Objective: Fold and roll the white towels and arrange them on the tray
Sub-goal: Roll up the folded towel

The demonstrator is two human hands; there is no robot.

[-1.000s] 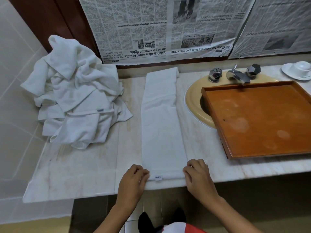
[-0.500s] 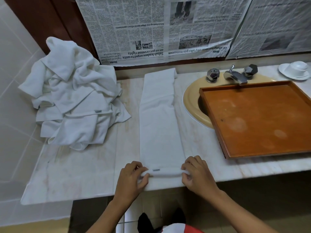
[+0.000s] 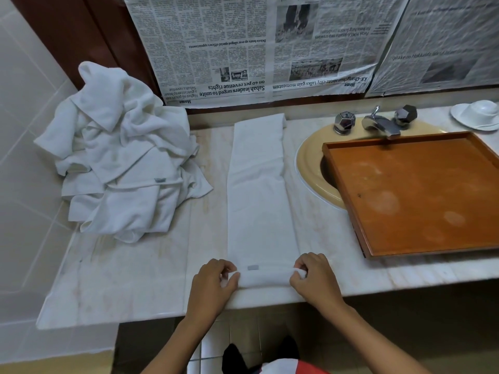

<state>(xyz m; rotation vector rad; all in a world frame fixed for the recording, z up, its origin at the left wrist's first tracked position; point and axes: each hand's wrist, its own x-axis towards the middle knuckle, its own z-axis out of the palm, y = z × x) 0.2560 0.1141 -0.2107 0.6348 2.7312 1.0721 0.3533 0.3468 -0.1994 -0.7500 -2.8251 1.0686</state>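
Lying lengthwise on the table [image 3: 151, 279], folded towel [image 3: 259, 190], long narrow white strip, near end rolled, grey tag up. Left hand [image 3: 213, 283] and right hand [image 3: 314, 279] each pinch 1 roll end. Wooden tray [image 3: 415, 195] right.

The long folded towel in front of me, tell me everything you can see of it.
The folded towel is white, soft-looking cloth, folded into a long narrow strip lying flat on the marble counter, running from the near edge to the back wall. Its near end is rolled into a small tube with a grey label on top. The left hand and right hand pinch the roll's two ends.
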